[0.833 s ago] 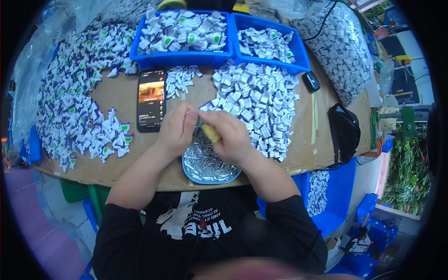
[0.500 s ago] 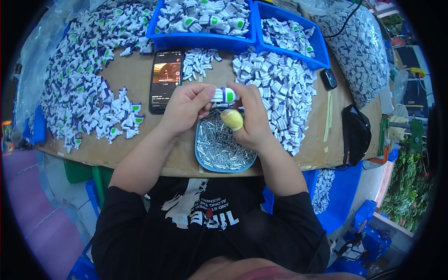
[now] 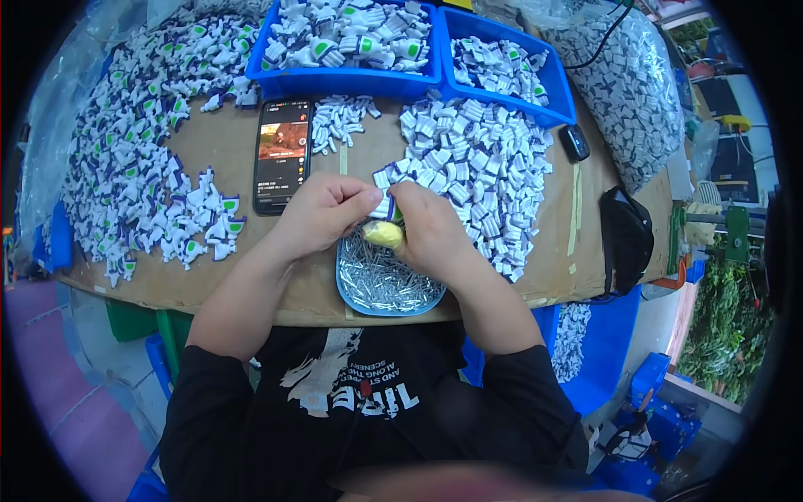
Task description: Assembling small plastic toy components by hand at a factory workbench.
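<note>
Above the tray, my left hand [image 3: 322, 213] and my right hand [image 3: 435, 230] are closed together on a small white-and-purple toy hand piece [image 3: 385, 207]. My left thumb and index finger pinch one side of it, while the fingers of my right hand cover much of the rest. A yellow wrap [image 3: 383, 235], apparently around my right thumb, sticks out toward the left. Just below the hands sits a blue tray [image 3: 340, 289] of loose metal pins [image 3: 389, 276]. To the right spreads a pile of white finger-block pieces [image 3: 481, 176] with purple edges.
Assembled toy hands [image 3: 125, 184] with green patches cover the left side. Two blue bins [image 3: 347, 84] of pieces stand at the back. A phone [image 3: 282, 159], short white pieces [image 3: 341, 121], a car-key-like black object [image 3: 574, 143], a black pouch [image 3: 627, 238] and a filled plastic bag [image 3: 623, 92] lie around.
Both hands have come lower and closer together, with the toy hand piece now more covered by my right fingers. Its green patch no longer shows plainly. The whole view has shifted slightly.
</note>
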`<state>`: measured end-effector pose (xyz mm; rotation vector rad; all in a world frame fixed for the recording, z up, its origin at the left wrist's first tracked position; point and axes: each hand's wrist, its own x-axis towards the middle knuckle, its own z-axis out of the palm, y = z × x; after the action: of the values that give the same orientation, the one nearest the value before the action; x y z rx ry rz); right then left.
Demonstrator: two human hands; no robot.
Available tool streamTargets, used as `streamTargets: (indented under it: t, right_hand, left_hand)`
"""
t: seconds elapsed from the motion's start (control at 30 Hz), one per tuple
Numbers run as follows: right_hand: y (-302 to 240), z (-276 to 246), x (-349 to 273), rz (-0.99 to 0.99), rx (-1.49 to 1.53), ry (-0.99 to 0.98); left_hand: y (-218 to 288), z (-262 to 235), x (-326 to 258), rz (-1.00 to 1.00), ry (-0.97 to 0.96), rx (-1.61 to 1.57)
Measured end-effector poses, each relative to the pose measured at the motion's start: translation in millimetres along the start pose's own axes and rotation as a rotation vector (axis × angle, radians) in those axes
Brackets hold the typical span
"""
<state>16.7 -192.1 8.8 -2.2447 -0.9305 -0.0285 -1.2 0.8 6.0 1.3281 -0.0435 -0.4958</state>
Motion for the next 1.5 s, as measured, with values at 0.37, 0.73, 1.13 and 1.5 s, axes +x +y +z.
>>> streamTargets:
  t: [0.37,0.73,1.13,1.5]
  right_hand:
    - [-4.6,3.5,-1.4,-0.04,0.014,0.045]
    - [-1.3,-27.3,4.0,0.276,0.693,-0.251]
    - [20.5,-42.7,6.5,0.135,1.274,0.415]
    - [-7.7,-17.1,6.1,-0.217,0.161,-0.491]
  left_hand:
    - [6.5,0.3,-4.7,-0.017,-0.046,0.006]
    - [6.5,5.6,-5.3,0.437,0.251,0.546]
    - [2.2,-158.7,14.4,0.448,1.291,1.518]
    - [-1.0,-161.7,12.0,0.134,0.944,1.377]
